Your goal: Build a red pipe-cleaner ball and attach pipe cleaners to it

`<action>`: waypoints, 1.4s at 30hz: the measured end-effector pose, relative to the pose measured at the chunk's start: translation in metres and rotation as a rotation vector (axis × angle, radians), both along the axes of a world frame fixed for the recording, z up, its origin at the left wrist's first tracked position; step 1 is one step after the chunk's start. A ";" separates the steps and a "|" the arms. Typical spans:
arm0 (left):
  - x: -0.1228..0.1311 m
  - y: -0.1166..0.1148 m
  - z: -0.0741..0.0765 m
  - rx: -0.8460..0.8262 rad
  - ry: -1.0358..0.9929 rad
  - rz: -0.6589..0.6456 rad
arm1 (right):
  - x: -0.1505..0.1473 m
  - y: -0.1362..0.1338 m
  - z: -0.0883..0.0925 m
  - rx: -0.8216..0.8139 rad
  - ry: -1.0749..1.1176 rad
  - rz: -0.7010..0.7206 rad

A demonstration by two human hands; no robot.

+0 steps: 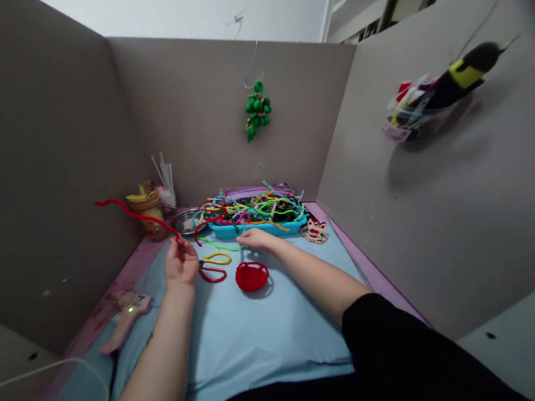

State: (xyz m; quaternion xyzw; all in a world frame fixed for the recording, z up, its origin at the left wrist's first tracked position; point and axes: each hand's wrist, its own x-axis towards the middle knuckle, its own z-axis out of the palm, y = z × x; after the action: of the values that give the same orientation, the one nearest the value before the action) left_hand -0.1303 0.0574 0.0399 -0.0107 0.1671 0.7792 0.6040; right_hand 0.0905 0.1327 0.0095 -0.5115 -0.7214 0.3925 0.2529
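Note:
My left hand [180, 262] is raised over the light blue mat [246, 335], its fingers pinched on a long red pipe cleaner [134, 213] that arcs up to the left. My right hand [256, 237] reaches to the front edge of a blue tray [256, 228] heaped with several coloured pipe cleaners [249, 209]; its fingers are curled at a strand there, and I cannot make out whether they grip it. Between the hands lie scissors with yellow and red handles [214, 266]. A small red round woven piece [252, 275] sits just in front of my right wrist.
Grey partition walls enclose the desk. At the back left stand a brown jar [149, 211], white sticks [163, 169] and a metal bowl [185, 222]. A pink glue gun with a green light [126, 316] lies left. A green ornament [257, 110] hangs on the back wall.

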 end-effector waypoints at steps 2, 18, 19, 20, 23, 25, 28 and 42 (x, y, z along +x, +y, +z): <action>-0.002 0.002 0.000 0.005 0.001 0.013 | -0.001 -0.006 0.000 0.044 0.024 -0.019; 0.014 0.005 -0.004 -0.003 0.193 -0.006 | 0.035 0.036 0.109 0.569 0.423 -0.410; 0.021 0.002 -0.004 0.001 0.253 -0.017 | 0.035 0.017 0.104 0.678 0.399 -0.458; 0.029 -0.003 -0.004 0.028 0.350 -0.053 | 0.034 -0.008 0.096 0.809 0.354 -0.475; 0.057 -0.023 -0.009 0.176 0.690 -0.117 | 0.028 -0.093 0.068 1.104 0.069 -0.121; 0.075 -0.039 -0.014 0.298 0.835 -0.262 | 0.025 -0.137 0.049 1.141 -0.162 0.060; 0.093 -0.054 -0.019 0.368 1.001 -0.439 | 0.029 -0.159 0.028 1.064 -0.301 0.007; 0.089 -0.059 -0.022 0.336 1.528 -0.282 | 0.046 -0.149 -0.006 0.951 -0.360 -0.106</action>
State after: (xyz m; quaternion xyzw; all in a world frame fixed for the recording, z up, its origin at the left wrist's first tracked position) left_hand -0.0414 -0.0016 0.0177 0.6394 0.4151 0.5020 0.4085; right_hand 0.1360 -0.0166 0.0034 -0.4353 -0.8255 -0.0868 0.3487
